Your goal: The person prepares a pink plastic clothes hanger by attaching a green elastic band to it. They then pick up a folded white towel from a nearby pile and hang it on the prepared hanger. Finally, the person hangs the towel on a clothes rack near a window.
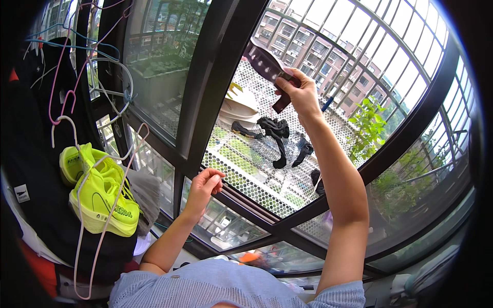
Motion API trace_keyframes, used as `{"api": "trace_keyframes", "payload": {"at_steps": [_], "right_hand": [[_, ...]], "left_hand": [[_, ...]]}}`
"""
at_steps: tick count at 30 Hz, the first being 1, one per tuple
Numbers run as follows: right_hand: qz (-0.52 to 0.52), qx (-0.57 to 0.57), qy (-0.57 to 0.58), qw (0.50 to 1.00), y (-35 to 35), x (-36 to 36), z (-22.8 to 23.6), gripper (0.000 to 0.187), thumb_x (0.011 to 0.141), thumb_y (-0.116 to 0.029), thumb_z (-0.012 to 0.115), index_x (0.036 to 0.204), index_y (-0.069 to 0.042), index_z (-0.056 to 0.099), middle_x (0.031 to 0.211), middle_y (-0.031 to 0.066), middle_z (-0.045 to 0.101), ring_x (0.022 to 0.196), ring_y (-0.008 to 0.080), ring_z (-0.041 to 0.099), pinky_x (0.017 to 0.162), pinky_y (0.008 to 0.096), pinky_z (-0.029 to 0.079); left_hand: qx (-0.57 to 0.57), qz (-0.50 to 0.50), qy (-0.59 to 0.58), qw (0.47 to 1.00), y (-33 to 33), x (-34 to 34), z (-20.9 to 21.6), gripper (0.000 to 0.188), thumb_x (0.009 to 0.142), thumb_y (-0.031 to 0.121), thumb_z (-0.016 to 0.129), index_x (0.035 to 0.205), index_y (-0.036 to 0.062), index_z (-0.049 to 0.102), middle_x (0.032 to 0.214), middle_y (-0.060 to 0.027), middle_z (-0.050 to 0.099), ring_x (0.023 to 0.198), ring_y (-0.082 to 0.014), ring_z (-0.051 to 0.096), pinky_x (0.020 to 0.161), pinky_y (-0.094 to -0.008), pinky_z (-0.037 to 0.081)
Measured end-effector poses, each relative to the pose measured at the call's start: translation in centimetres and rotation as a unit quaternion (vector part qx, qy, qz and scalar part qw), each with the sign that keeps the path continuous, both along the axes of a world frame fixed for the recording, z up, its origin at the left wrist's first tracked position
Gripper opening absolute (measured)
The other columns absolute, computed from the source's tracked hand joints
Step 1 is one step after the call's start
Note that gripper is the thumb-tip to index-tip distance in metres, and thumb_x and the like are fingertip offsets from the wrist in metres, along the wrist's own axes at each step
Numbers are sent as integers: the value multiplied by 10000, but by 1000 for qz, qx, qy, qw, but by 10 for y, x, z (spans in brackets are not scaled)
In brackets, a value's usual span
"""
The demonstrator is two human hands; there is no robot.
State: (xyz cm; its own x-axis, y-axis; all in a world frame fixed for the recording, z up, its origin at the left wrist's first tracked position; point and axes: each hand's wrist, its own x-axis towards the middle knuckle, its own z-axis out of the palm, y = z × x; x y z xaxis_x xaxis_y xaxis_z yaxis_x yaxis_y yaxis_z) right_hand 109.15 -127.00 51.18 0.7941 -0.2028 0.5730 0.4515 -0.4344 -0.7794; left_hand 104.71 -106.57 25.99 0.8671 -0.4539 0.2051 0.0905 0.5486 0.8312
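My right hand (298, 92) is raised in the open window and closed around a dark maroon, sock-like strip (264, 62). Pale spots mark its upper part, and a short dark end hangs below my fingers. My left hand (204, 189) is lower, by the window frame's bottom rail, its fingers curled in with nothing visible in them. Beyond the window, crumpled black socks (280, 134) lie on a white perforated ledge (246, 179). A grey and black sock (302, 152) lies to their right.
Neon yellow sneakers (108, 197) hang at left with pale wire hangers (84, 256), beside dark clothes (36, 154). Black window frames (203, 87) surround the opening. Metal bars (395, 38) and a green plant (368, 120) stand outside.
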Motion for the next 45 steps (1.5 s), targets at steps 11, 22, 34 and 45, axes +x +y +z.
{"api": "trace_keyframes", "payload": {"at_steps": [11,22,34,45], "right_hand": [[51,-105,31,993,-4,32,-3,295,785,-100,715,1061,-31,642,851,62,674,700,84,614,659,226,516],[-154,-268,46,950,15,-18,-20,218,817,-164,669,1017,-78,657,763,101,664,651,206,622,651,371,473],[1,-301,46,953,23,-173,-96,253,787,-83,659,1030,-51,600,832,131,650,727,270,643,661,365,499],[27,-384,34,922,16,-278,-136,227,738,-118,672,945,-74,591,754,67,606,703,243,617,629,358,488]], "left_hand": [[34,12,30,999,14,-1,-30,124,912,140,509,942,70,606,724,32,548,643,-39,510,609,-175,419],[43,37,6,998,13,-14,-23,123,909,114,505,1001,76,579,743,32,537,664,-38,490,619,-176,396],[265,364,-493,745,34,-63,65,447,829,160,644,1219,20,476,1212,-127,466,1083,-277,458,891,-375,382],[361,79,-614,697,9,-119,94,319,715,134,697,1014,71,608,769,-82,598,680,-277,586,597,-371,443]]}}
